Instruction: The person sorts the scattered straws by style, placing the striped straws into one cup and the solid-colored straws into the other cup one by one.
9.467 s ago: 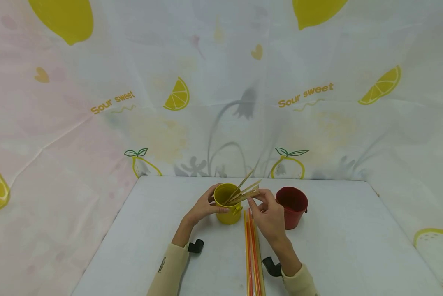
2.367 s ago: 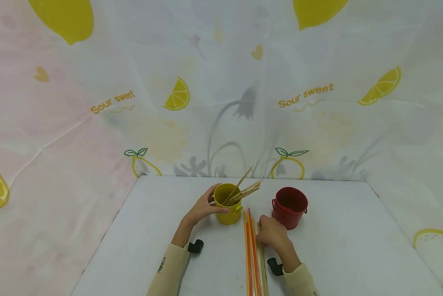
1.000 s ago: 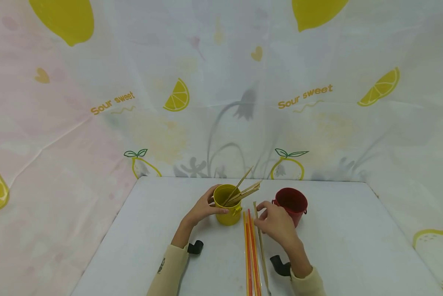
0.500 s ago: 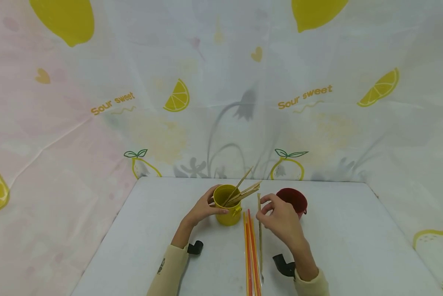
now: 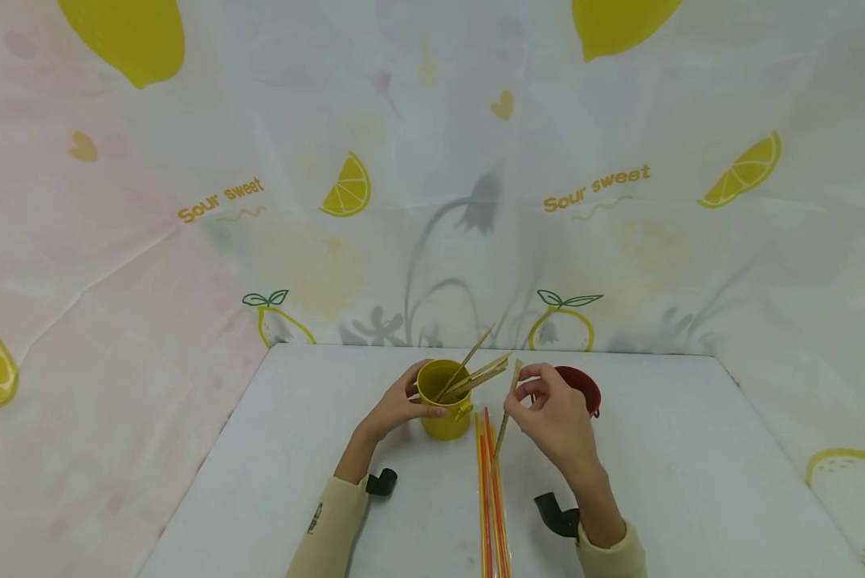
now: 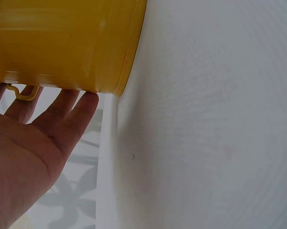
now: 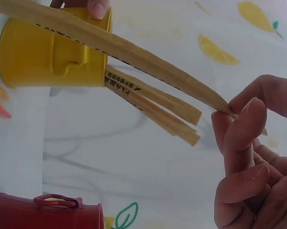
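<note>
My left hand [image 5: 396, 409] holds a small yellow metal bucket [image 5: 442, 423] upright on the table, thumb in front and fingers round the far side. Several straws in brown paper wrappers [image 5: 481, 377] lean out of the bucket toward the right. Another paper-wrapped straw [image 7: 134, 56], printed with dark lettering, is pinched near its top end between the thumb and fingertips of my right hand [image 5: 556, 417]. That straw slants down to the left, its lower end over the coloured straws [image 5: 488, 514]. In the left wrist view, fingers [image 6: 81, 117] touch the bucket wall near its base.
Behind my right hand stands a red metal bucket [image 5: 585, 391], partly covered by it. The coloured straws, orange, red and yellow, lie lengthwise on the white table [image 5: 663, 482] between my forearms. A lemon-print cloth [image 5: 432, 265] hangs behind the table's back edge.
My right hand took a paper-wrapped straw from beside the coloured ones and lifted it up and away from me. Its lower end has swung left. My left hand has stayed on the yellow bucket.
</note>
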Demonstrator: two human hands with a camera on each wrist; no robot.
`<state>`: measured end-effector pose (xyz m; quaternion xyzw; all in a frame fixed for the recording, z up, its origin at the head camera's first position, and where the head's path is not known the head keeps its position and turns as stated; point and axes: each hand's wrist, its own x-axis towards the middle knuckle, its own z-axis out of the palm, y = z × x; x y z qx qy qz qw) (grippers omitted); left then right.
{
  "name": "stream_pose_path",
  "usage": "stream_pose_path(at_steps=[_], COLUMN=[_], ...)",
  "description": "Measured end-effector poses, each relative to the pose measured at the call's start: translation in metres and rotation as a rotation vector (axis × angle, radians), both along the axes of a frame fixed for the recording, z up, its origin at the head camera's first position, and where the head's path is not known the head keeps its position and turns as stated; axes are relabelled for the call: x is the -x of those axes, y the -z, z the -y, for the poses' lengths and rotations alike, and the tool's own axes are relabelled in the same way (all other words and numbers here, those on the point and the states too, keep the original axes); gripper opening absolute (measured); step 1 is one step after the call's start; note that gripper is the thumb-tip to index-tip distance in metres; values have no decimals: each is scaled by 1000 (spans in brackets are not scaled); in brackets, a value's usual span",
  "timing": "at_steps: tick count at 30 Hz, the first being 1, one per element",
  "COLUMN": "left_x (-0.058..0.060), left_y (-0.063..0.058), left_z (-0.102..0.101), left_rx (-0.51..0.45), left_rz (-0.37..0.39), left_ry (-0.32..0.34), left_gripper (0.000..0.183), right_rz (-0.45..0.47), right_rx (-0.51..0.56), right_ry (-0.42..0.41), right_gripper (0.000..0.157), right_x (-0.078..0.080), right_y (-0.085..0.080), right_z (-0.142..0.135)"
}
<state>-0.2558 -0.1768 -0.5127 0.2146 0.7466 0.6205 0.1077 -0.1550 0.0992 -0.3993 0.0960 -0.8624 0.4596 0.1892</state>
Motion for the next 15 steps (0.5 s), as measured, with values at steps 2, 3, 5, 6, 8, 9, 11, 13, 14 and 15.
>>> stream_pose_path(at_steps=[2,3,5,6,8,9,11,13,14,15], left_x=[-2,-4,-9,-11,-16,-16,-15,-15,-15,-15], left_y=[-5,-9,-17,-21,-29,-28,-29,-29,-29,-29], left_z=[0,-1,-1,-2,-3,-3,-3,-3,-3,-3], left_rx=[2,5,8,8,12,13,11,13,10,9], left_rz=[7,5,9,12,12,13,22,27,30,33], left_ry=[6,8,11,12,12,11,12,11,12,12], left_gripper=[88,88,88,88,87,87,87,87,87,87], right_rz=[-13,-20,-36,-48,-91,-119,-175,-225,-243,-259], right_rx=[19,31,63,81,119,134,161,191,208,225], right_ry=[10,15,19,22,26,30,35,41,45,49], right_gripper=[25,25,25,26,27,28,29,29,30,30], right_x=[1,1,1,2,3,3,4,6,6,7], right_y=[-1,-2,-3,-4,-4,-5,-6,-7,-7,-8], right_z=[0,0,0,0,0,0,0,-1,-1,-1])
